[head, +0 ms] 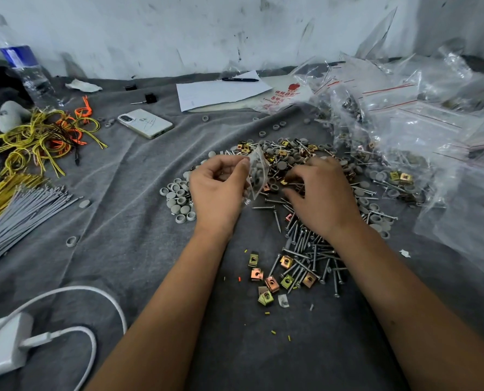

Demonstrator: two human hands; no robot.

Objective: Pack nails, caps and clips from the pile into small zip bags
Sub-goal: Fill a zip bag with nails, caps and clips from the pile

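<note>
From the head camera we see our left hand (216,187) pinching a small zip bag (257,176) by its edge between thumb and fingertips, grey caps already inside, held upright just above the pile (305,170), presumably so its mouth stays open for filling. Our right hand (319,193) reaches into the pile just right of the bag, fingers curled down among nails (305,249) and clips (271,283); whether they grasp anything, we cannot tell.
</note>
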